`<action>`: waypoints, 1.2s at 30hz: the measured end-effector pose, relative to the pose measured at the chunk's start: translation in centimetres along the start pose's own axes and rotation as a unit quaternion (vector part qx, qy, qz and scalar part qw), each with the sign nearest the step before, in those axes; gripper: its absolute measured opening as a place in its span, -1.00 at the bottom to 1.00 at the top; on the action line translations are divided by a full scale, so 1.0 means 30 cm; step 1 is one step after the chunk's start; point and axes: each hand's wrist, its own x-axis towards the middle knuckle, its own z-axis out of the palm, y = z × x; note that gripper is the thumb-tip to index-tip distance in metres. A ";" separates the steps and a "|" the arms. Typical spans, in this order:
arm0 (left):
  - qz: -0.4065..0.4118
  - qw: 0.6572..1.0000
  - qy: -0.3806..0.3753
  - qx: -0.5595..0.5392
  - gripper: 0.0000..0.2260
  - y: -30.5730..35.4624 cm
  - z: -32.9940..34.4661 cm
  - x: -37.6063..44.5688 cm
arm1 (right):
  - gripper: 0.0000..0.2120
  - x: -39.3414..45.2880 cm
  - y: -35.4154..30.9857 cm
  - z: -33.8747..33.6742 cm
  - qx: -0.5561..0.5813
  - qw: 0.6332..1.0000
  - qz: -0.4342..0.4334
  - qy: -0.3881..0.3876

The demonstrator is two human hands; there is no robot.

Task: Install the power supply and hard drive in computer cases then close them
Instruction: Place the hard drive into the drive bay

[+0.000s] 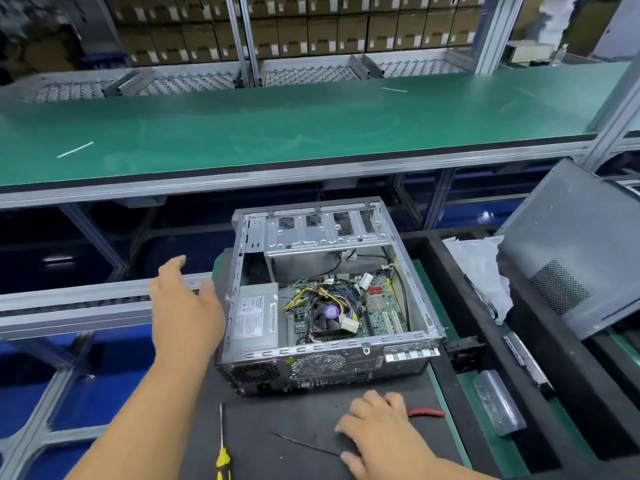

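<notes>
The open case (pixel 329 296) lies ahead, long axis running away; the spread left hand (pixel 183 306) is nearest, right hand (pixel 377 431) flat on the worktop (pixel 311 420).

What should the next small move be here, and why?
Probably bring the open left hand onto the open case's left wall to steady it. The power supply already sits inside, the right hand rests on the mat near red-handled pliers, and the side panel is still off.

Two bare hands (pixel 187 306) and forearms, no gloves or sleeves
</notes>
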 end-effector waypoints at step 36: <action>-0.013 0.938 -0.273 -0.211 -0.66 0.223 0.490 0.006 | -0.72 0.286 0.294 -0.345 0.247 0.925 0.190 0.219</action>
